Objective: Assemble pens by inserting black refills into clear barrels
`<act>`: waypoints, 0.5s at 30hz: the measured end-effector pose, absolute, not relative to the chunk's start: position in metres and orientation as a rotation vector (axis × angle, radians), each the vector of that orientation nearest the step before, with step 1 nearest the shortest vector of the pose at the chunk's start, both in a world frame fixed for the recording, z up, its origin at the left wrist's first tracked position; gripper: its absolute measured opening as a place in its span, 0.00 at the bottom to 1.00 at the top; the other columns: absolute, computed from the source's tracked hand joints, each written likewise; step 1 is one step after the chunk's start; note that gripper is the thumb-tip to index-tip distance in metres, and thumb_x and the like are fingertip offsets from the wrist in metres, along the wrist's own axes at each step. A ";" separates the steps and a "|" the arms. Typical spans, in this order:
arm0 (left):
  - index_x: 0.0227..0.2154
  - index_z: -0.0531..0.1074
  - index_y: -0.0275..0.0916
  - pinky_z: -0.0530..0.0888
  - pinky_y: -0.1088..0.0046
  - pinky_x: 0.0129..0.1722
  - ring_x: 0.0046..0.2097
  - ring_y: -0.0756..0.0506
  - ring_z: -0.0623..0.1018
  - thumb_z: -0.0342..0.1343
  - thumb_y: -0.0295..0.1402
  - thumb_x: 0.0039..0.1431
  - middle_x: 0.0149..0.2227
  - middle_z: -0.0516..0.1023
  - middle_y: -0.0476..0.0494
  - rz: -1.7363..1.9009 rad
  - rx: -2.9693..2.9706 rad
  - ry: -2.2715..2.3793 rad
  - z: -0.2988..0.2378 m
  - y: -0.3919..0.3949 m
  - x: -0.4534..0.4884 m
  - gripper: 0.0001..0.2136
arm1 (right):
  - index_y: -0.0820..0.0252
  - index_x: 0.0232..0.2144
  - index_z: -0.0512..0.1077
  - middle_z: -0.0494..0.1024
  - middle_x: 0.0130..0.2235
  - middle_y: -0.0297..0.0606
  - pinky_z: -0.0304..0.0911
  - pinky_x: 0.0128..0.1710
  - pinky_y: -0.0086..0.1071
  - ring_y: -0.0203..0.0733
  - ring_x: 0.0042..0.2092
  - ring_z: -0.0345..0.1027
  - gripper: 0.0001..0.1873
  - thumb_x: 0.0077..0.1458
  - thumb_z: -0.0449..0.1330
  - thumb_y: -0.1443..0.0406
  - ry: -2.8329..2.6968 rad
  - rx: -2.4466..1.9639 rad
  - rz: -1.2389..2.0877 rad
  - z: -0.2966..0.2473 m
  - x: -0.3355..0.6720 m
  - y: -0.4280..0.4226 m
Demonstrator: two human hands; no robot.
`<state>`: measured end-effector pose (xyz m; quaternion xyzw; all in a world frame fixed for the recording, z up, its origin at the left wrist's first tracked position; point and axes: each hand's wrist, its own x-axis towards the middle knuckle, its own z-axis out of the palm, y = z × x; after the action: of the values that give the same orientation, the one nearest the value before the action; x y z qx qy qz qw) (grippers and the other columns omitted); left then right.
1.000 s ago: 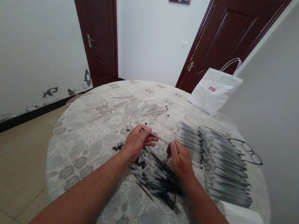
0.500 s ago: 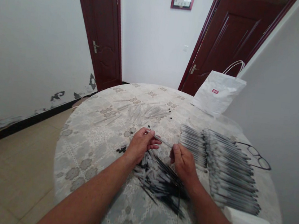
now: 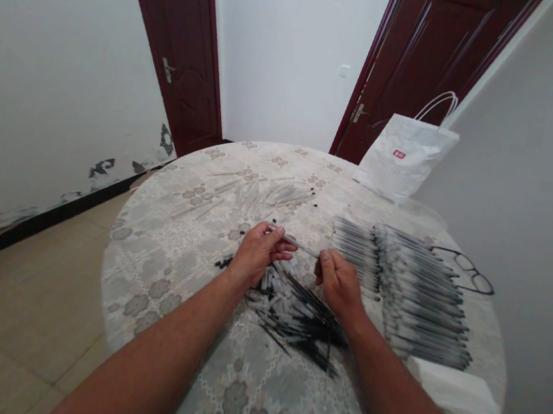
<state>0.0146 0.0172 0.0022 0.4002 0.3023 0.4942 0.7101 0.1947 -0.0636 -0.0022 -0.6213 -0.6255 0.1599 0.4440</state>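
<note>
Between my hands a slim, pale pen barrel (image 3: 300, 245) is held nearly level above the table. My left hand (image 3: 260, 250) pinches its left end between thumb and forefinger, the other fingers loosely curled. At the right end, the thumb and fingers of my right hand (image 3: 340, 283) are closed on it. Below lies a loose heap of black refills (image 3: 308, 335) and small clear caps (image 3: 276, 287). Several small black plugs (image 3: 223, 262) rest beside my left wrist. Clear empty barrels (image 3: 270, 196) are scattered farther back on the table.
Rows of assembled pens (image 3: 421, 299) are stacked at the right, with a smaller row (image 3: 354, 250) beside them. Eyeglasses (image 3: 470, 271) lie past the stack. A white paper bag (image 3: 406, 156) stands at the back right. White folded paper (image 3: 458, 394) is near the right edge of the patterned tablecloth (image 3: 162, 273).
The view has tipped slightly downward, so everything sits a little higher in the picture. Both hands keep hold of the pen barrel in much the same pose.
</note>
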 end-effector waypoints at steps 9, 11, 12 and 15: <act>0.36 0.64 0.38 0.79 0.70 0.30 0.33 0.45 0.82 0.62 0.37 0.57 0.34 0.80 0.41 1.093 0.891 0.682 0.004 0.017 0.014 0.13 | 0.56 0.33 0.69 0.73 0.25 0.31 0.58 0.32 0.30 0.38 0.27 0.67 0.13 0.64 0.52 0.57 -1.579 -1.529 0.329 0.001 0.195 -0.065; 0.35 0.64 0.37 0.80 0.70 0.31 0.33 0.45 0.82 0.62 0.37 0.57 0.34 0.81 0.40 1.083 0.894 0.684 0.005 0.017 0.014 0.13 | 0.56 0.28 0.68 0.72 0.23 0.31 0.58 0.31 0.30 0.37 0.26 0.67 0.18 0.66 0.48 0.56 -1.589 -1.526 0.382 0.002 0.194 -0.065; 0.35 0.64 0.37 0.80 0.70 0.31 0.33 0.45 0.83 0.62 0.37 0.57 0.34 0.81 0.40 1.079 0.894 0.683 0.005 0.017 0.014 0.13 | 0.56 0.26 0.68 0.72 0.22 0.31 0.59 0.30 0.30 0.37 0.26 0.67 0.20 0.67 0.47 0.55 -1.585 -1.523 0.415 0.003 0.194 -0.065; 0.35 0.64 0.38 0.80 0.69 0.31 0.33 0.44 0.83 0.62 0.37 0.57 0.33 0.81 0.40 1.074 0.896 0.673 0.004 0.017 0.014 0.13 | 0.56 0.24 0.67 0.71 0.21 0.32 0.59 0.29 0.30 0.36 0.24 0.66 0.24 0.67 0.45 0.53 -1.535 -1.525 0.483 0.003 0.195 -0.065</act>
<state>0.0139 0.0173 0.0035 0.4046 0.3037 0.4848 0.7135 0.1952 -0.0647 0.0026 -0.6156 -0.6199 0.1949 0.4459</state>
